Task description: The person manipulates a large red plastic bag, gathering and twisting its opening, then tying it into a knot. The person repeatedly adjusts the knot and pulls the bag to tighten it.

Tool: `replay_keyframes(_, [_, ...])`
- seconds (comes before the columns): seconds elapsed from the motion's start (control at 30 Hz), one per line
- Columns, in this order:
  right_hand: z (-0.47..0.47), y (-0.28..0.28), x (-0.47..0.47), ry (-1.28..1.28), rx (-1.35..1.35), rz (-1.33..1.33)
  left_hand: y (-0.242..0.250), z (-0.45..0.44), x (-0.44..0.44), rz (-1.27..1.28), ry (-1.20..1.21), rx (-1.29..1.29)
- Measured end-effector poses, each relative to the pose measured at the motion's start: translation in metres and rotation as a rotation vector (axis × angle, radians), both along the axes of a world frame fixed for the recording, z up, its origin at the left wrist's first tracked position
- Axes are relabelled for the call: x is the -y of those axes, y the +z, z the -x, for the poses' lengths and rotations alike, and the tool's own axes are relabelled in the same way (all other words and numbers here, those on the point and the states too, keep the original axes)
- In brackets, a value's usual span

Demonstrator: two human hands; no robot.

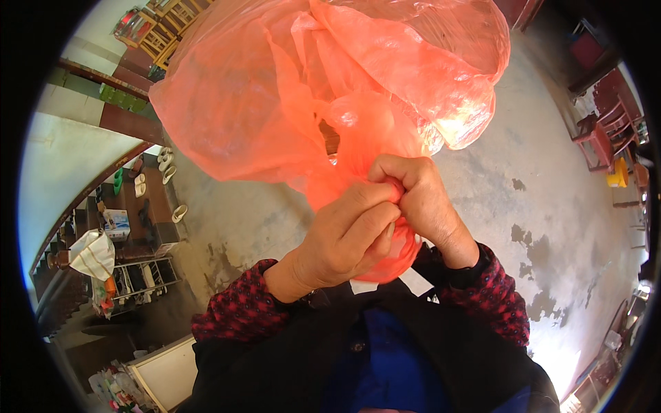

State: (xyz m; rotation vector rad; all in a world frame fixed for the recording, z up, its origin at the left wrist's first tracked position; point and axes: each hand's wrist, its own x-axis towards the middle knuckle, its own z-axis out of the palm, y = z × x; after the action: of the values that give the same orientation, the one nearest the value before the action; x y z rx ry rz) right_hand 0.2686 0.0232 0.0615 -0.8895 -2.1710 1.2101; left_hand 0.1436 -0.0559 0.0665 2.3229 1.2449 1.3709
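A large, thin red plastic bag [232, 113] spreads out in front of me, puffed up and crumpled, with light shining through it. Its gathered part narrows down to my two hands. My left hand [341, 240] pinches the bunched plastic between thumb and fingers. Right against it, my right hand [421, 193] grips the same bunch with curled fingers. Below the hands hangs a rounded red bulge of the bag, close to my chest; what it holds, if anything, I cannot tell. Parts of both hands' fingertips are hidden in the plastic.
Slippers [139, 185] and a box [116, 224] lie on brown steps at the left, near a metal rack [147, 279]. Wooden chairs [601, 139] and a yellow bucket [617, 173] stand at the right. Concrete floor [490, 206] with worn patches lies below.
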Motion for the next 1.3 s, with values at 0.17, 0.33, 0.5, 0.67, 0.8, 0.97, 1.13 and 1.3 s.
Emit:
replay_keyframes(0.17, [-0.021,-0.02,-0.018,-0.197,-0.521,0.17,-0.008,0.022,0.016,0.026,0.092,-0.011])
replay_keyframes(0.33, [-0.027,-0.028,-0.026,-0.179,-0.895,0.176,-0.026,0.042,-0.001,0.301,0.304,0.071])
replay_keyframes(0.5, [-0.018,-0.037,-0.026,-0.239,-0.929,0.251,-0.048,0.041,-0.006,0.786,0.173,0.138])
replay_keyframes(0.67, [-0.03,-0.046,-0.044,-0.349,-0.998,0.213,-0.066,0.06,0.0,0.934,0.064,-0.098])
replay_keyframes(0.8, [-0.043,-0.044,-0.057,-0.379,-1.079,0.139,-0.055,0.086,0.003,0.981,-0.017,-0.142])
replay_keyframes(0.97, [-0.026,-0.048,-0.05,-0.289,-1.046,0.167,-0.024,0.083,-0.019,0.716,0.048,0.192])
replay_keyframes(1.13, [-0.012,-0.049,-0.051,-0.351,-1.011,0.104,-0.039,0.048,-0.033,0.707,0.099,-0.017])
replay_keyframes(1.3, [-0.03,-0.033,-0.083,-0.454,-0.989,0.023,-0.045,0.069,-0.021,0.094,0.231,-0.193])
